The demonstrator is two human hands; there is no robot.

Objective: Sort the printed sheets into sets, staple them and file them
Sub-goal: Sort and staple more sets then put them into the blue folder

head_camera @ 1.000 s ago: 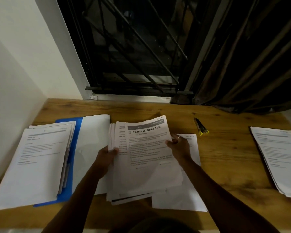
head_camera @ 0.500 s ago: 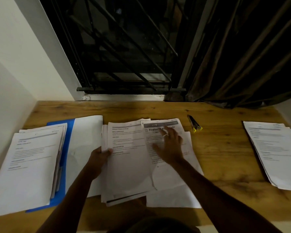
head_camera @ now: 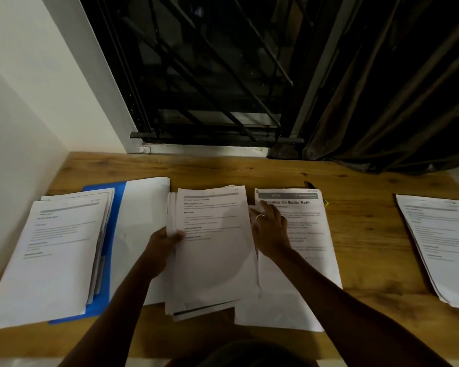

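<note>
A thick stack of printed sheets (head_camera: 212, 255) lies in the middle of the wooden desk (head_camera: 368, 260). My left hand (head_camera: 162, 242) grips its left edge, thumb on top. Just right of the stack lies a sheet titled "Finalize Oil Bottle Refill" (head_camera: 305, 226) on top of another white sheet. My right hand (head_camera: 269, 229) rests flat on that sheet's left side, fingers spread. A black and yellow stapler (head_camera: 313, 187) is mostly hidden behind the titled sheet's top edge.
An open blue folder (head_camera: 114, 226) at the left carries a pile of papers (head_camera: 53, 258) and a white sheet (head_camera: 141, 223). Another paper pile (head_camera: 440, 242) lies at the right edge. A barred window and dark curtain stand behind the desk; a white wall bounds the left.
My right hand slid the "Finalize Oil Bottle Refill" sheet off the top of the stack and laid it to the right, uncovering the sheet beneath. My left hand kept its grip.
</note>
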